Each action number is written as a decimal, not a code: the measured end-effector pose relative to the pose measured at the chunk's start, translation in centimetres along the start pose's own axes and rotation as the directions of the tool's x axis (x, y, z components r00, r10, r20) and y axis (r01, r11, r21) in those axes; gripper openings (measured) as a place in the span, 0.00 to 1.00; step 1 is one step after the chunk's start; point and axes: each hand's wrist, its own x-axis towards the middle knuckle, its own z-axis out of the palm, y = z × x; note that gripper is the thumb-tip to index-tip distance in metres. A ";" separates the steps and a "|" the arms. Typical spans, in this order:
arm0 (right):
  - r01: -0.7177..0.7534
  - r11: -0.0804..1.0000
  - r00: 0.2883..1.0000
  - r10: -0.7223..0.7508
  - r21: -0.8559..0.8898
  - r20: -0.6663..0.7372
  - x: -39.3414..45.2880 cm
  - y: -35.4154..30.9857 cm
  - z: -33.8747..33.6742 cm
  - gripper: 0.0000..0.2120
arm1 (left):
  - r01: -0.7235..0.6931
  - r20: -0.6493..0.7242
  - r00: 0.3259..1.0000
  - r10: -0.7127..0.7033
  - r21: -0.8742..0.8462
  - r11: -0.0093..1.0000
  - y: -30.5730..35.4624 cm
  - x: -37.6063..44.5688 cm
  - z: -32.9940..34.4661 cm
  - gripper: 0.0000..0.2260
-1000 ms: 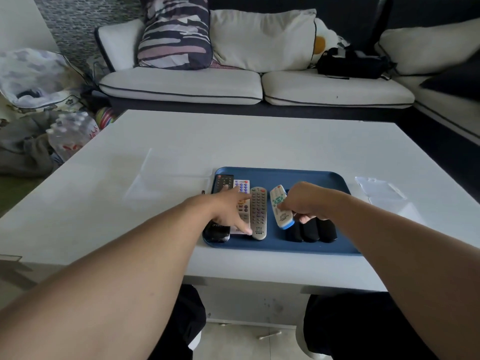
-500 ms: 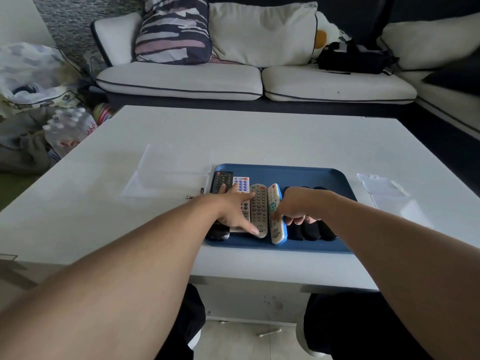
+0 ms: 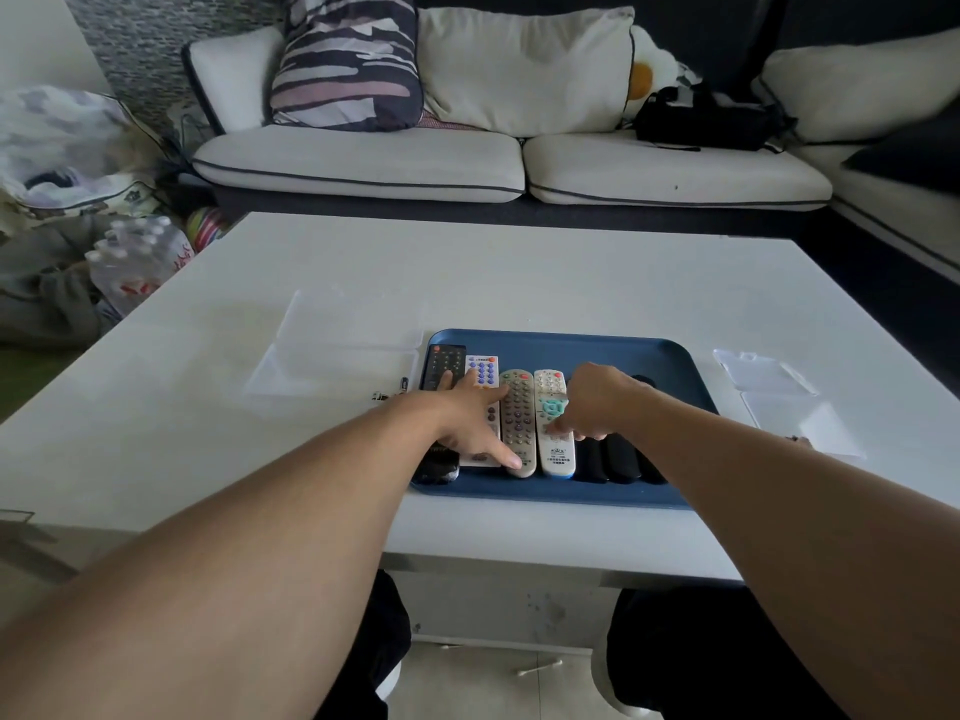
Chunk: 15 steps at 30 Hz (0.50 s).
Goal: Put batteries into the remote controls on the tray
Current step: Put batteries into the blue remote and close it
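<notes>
head | left hand [image 3: 470,418] flat, fingers spread over remotes on tray [image 3: 613,350] | right hand [image 3: 592,402] curled, fingertips pressing white remote [image 3: 556,452] just beside left hand | remotes likely light, stiff, slick; grip long edges

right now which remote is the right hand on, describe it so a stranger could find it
On the white table sits a blue tray with a row of remotes lying side by side. The right hand rests on the white remote, fourth from the left. It alone has a teal pad and a blue lower end, between a grey remote and black ones.
</notes>
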 end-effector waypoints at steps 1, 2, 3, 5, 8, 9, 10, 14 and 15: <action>-0.007 1.000 1.000 0.007 -0.001 0.013 0.1 -0.1 0.0 0.18 | 0.001 0.001 1.000 -0.001 -0.002 1.000 0.0 0.0 0.0 0.51; -0.008 1.000 1.000 0.008 0.002 0.021 0.2 -0.1 0.0 0.17 | 0.000 0.002 1.000 0.000 -0.003 1.000 0.0 0.0 0.0 0.51; -0.014 1.000 0.999 0.014 0.009 0.030 0.3 -0.2 0.0 0.16 | 0.000 0.002 1.000 0.000 -0.004 1.000 0.0 0.1 0.0 0.51; -0.016 1.000 0.999 0.016 -0.002 0.043 0.1 -0.2 -0.2 0.15 | 0.001 0.002 1.000 -0.001 -0.005 1.000 0.0 0.3 0.1 0.51; -0.012 1.000 0.996 0.011 0.015 0.085 0.0 -0.3 -0.5 0.13 | 0.000 0.006 1.000 0.000 -0.015 1.000 -0.1 0.3 0.1 0.51; -0.010 1.000 0.996 0.008 0.023 0.089 0.0 -0.3 -0.6 0.12 | -0.002 0.006 1.000 0.003 -0.022 1.000 -0.1 0.3 0.1 0.51; -0.010 1.000 0.997 0.008 0.024 0.076 0.0 -0.3 -0.6 0.10 | -0.008 0.002 1.000 0.008 -0.032 0.999 0.0 0.2 0.1 0.51; -0.031 0.999 0.988 0.029 -0.010 -0.151 0.2 0.9 -1.0 0.05 | -0.041 -0.056 0.998 0.039 -0.032 0.999 0.6 0.1 0.1 0.48; -0.035 0.999 0.984 0.029 -0.031 -0.176 0.2 1.2 -1.2 0.05 | -0.059 -0.068 0.996 0.055 -0.044 0.997 0.8 0.2 0.2 0.48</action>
